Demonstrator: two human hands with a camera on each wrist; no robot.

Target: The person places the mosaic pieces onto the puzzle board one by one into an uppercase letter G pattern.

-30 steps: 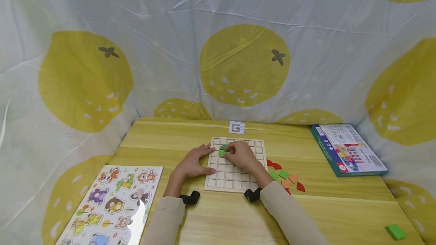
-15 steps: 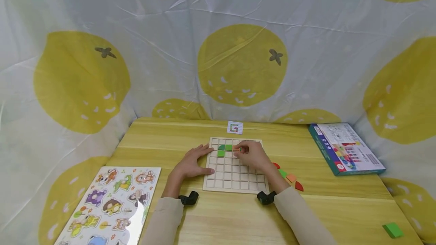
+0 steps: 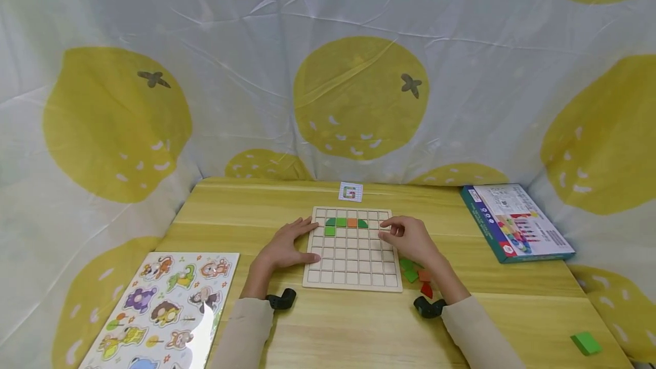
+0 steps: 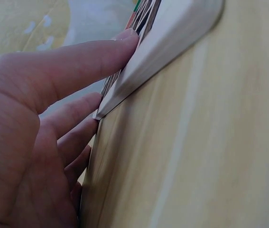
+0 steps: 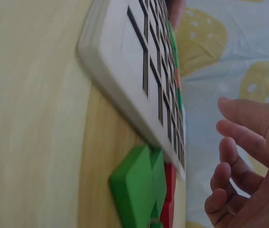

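Observation:
A wooden grid board (image 3: 353,269) lies in the middle of the table in the head view. One row holds a dark green quarter-round piece (image 3: 330,222), a light green square, an orange square tile (image 3: 352,222) and another dark green quarter-round (image 3: 363,224). Below the row's left end sits a light green square tile (image 3: 330,232). My left hand (image 3: 283,246) rests at the board's left edge, thumb and fingertips on its rim. Over the right edge hovers my right hand (image 3: 411,239), fingers loosely bent; in the right wrist view nothing is between thumb and index finger.
Loose green tiles (image 3: 410,273), an orange tile (image 3: 423,275) and red pieces (image 3: 426,289) lie right of the board. Behind it is a small pattern card (image 3: 351,192). An animal puzzle (image 3: 169,306) lies left; a flat box (image 3: 519,224) and a green block (image 3: 586,344) are at right.
My right hand has set a dark green quarter-round piece at the row's right end, let go, and moved right to the board's edge. The left hand keeps its place at the board.

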